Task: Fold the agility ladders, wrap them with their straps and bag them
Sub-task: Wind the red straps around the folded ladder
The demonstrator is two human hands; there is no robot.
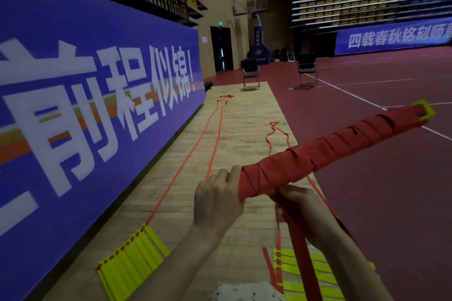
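Note:
I hold a folded agility ladder bundle up in the air, wound all along in red strap, with yellow rung ends showing at its far tip. My left hand grips the bundle's near end. Just below it my right hand holds the loose red strap that hangs down. On the floor lie two more ladders: a stack of yellow rungs at the left and another stack under my right arm, each with long red straps stretched away across the floor.
A long blue banner runs along the left edge of the wooden floor strip. Two black chairs stand further ahead. Red court floor spreads to the right. No bag is in view.

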